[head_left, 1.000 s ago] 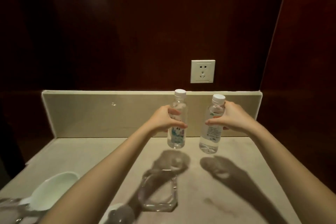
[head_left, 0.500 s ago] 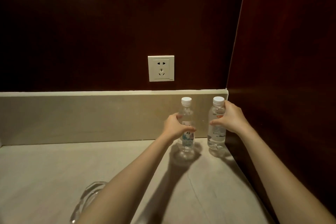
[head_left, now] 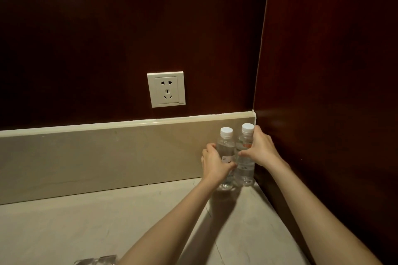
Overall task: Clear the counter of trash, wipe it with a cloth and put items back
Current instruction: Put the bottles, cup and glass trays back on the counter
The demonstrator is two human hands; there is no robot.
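Note:
Two clear water bottles with white caps stand side by side in the counter's back right corner, against the backsplash and the side wall. My left hand [head_left: 215, 164] is wrapped around the left bottle [head_left: 225, 148]. My right hand [head_left: 261, 149] grips the right bottle [head_left: 245, 170] near its shoulder. Both bottles are upright with their bases on the pale stone counter [head_left: 86, 221]. The two bottles touch or nearly touch each other.
A beige backsplash [head_left: 97, 157] runs along the back, with a white wall socket [head_left: 166, 89] above it on the dark wood wall. A dark wood side wall [head_left: 323, 114] closes the right. The rim of a glass tray [head_left: 97, 261] shows at the bottom edge.
Both hands carried the bottles right and back into the corner, closing the gap between them. The bottles now rest on the counter. The view shifted right; the white cup is out of sight.

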